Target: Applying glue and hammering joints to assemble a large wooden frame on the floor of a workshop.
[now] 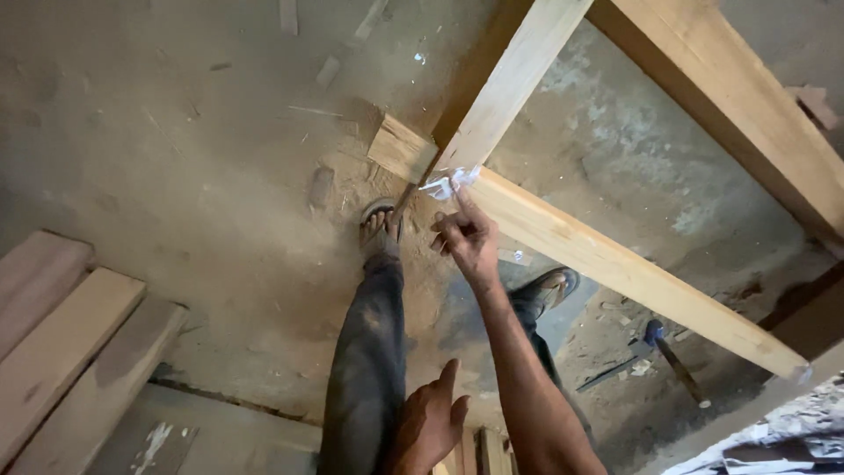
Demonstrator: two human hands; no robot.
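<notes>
Right hand point(466, 236): my fingertip pressed white glue point(448, 183) at the frame joint point(466, 171), grasping nothing.
Left hand point(431, 422): loose, empty.
Risk: I judged glue might smear, drip.

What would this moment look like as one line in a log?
right hand: fingertip on white glue at wooden beam joint | left hand: empty, low | hammer: on floor

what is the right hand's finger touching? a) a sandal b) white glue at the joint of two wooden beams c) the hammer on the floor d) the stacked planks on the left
b: the right hand points a finger into the white glue where the two wooden beams meet; the hammer lies untouched on the floor.
</notes>
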